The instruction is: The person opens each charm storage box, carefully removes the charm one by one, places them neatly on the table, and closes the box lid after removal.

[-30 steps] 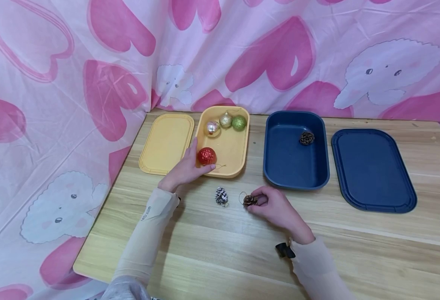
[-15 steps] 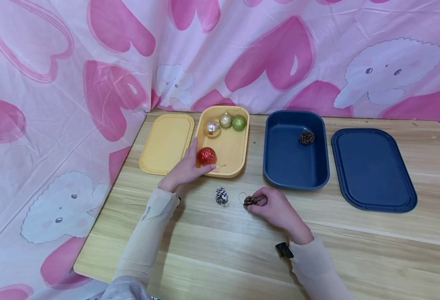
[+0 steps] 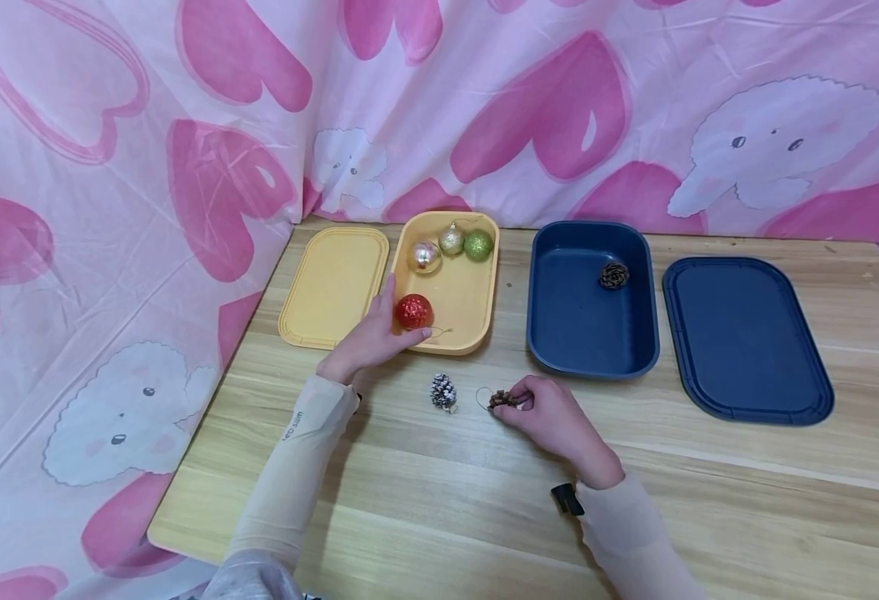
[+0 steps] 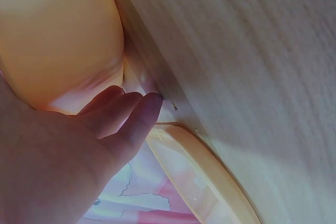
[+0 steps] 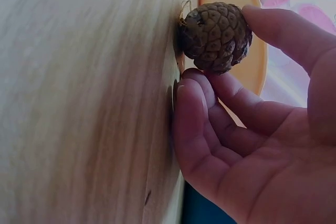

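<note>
My right hand (image 3: 551, 417) pinches a brown pine cone (image 5: 218, 35) between thumb and fingertips, low at the tabletop. A thin gold loop sticks out from the cone's end. Left of it lies a white-tipped pine cone (image 3: 443, 392) on the wood. My left hand (image 3: 372, 333) rests at the near left corner of the yellow box (image 3: 476, 321). Its thumb lies along the front rim and its straight fingers along the outer side wall. Just inside that corner sits a red ball ornament (image 3: 413, 312); pink, gold and green balls lie at the box's far end.
A dark blue box (image 3: 574, 333) holding one brown pine cone (image 3: 614, 276) stands right of the yellow one. Flat on the table, a yellow lid (image 3: 334, 287) lies at the left and a blue lid (image 3: 746, 342) at the right. A pink patterned curtain (image 3: 529, 100) hangs behind.
The brown pine cone has turned slightly in my right fingers, which have shifted a little. My left hand stays at the yellow box.
</note>
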`<action>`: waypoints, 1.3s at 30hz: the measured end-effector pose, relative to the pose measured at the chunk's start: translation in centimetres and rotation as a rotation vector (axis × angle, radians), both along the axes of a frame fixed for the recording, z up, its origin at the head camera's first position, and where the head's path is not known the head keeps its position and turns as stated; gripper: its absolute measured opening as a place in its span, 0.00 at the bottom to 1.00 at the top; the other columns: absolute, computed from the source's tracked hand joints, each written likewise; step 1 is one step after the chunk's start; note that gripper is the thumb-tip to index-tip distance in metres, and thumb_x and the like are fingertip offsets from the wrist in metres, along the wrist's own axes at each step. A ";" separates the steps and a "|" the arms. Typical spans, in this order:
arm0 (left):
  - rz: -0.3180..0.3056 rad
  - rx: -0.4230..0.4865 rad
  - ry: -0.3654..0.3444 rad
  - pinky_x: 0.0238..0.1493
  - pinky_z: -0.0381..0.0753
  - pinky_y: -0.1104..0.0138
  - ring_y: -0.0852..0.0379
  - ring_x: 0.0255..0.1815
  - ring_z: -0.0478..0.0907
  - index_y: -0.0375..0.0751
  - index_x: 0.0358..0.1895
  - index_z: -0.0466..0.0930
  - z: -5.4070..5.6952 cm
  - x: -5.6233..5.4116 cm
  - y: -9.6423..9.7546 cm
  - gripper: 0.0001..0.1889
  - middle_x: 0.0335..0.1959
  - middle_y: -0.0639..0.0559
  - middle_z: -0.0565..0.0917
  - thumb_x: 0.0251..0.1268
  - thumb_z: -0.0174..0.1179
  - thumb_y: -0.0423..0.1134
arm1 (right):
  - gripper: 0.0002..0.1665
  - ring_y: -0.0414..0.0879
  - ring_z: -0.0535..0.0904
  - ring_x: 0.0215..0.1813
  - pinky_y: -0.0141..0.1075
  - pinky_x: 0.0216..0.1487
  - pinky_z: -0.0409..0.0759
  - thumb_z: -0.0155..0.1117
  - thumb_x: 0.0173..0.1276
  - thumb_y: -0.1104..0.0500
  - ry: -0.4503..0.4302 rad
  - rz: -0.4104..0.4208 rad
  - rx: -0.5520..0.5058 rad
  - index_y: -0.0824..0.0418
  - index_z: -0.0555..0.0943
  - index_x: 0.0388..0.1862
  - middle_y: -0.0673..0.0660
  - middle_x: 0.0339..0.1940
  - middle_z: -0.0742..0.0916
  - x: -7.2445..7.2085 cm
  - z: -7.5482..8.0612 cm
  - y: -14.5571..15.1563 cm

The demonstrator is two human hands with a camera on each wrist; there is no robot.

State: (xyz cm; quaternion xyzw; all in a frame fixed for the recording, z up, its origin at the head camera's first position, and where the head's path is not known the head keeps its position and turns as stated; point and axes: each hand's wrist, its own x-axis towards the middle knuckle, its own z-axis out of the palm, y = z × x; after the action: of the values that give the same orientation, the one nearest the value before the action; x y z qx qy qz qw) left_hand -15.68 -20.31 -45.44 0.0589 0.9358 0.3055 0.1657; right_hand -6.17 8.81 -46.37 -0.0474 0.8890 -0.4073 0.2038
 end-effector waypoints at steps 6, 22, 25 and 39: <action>0.002 0.002 0.000 0.75 0.54 0.48 0.41 0.79 0.43 0.52 0.76 0.20 0.0 0.0 0.0 0.63 0.80 0.44 0.34 0.54 0.59 0.71 | 0.18 0.41 0.75 0.34 0.35 0.39 0.74 0.69 0.59 0.47 0.004 0.012 0.024 0.60 0.83 0.39 0.52 0.34 0.86 -0.1 0.0 0.0; 0.002 0.013 -0.001 0.76 0.52 0.48 0.42 0.79 0.41 0.53 0.76 0.19 -0.1 0.0 0.0 0.62 0.80 0.46 0.32 0.55 0.60 0.68 | 0.20 0.42 0.76 0.36 0.35 0.41 0.75 0.68 0.60 0.47 -0.007 -0.001 0.025 0.61 0.82 0.42 0.53 0.37 0.85 0.0 0.2 0.0; 0.005 0.010 -0.004 0.76 0.51 0.48 0.42 0.79 0.40 0.53 0.76 0.19 -0.1 0.0 0.0 0.62 0.80 0.47 0.31 0.55 0.59 0.69 | 0.20 0.42 0.76 0.36 0.35 0.41 0.75 0.68 0.60 0.47 -0.003 -0.004 0.021 0.60 0.82 0.41 0.53 0.36 0.85 0.0 0.2 0.0; 0.004 0.009 0.001 0.76 0.52 0.48 0.42 0.79 0.42 0.53 0.76 0.19 -0.2 -0.1 0.0 0.62 0.80 0.46 0.32 0.55 0.59 0.69 | 0.16 0.41 0.78 0.37 0.36 0.41 0.77 0.69 0.60 0.53 0.019 0.007 -0.047 0.60 0.82 0.44 0.52 0.35 0.85 0.0 0.1 -0.2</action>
State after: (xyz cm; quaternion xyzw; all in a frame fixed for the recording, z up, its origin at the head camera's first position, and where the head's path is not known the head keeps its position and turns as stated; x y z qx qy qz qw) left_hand -15.74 -20.33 -45.59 0.0580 0.9346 0.3100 0.1647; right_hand -6.19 8.65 -46.28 -0.0590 0.8810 -0.4268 0.1957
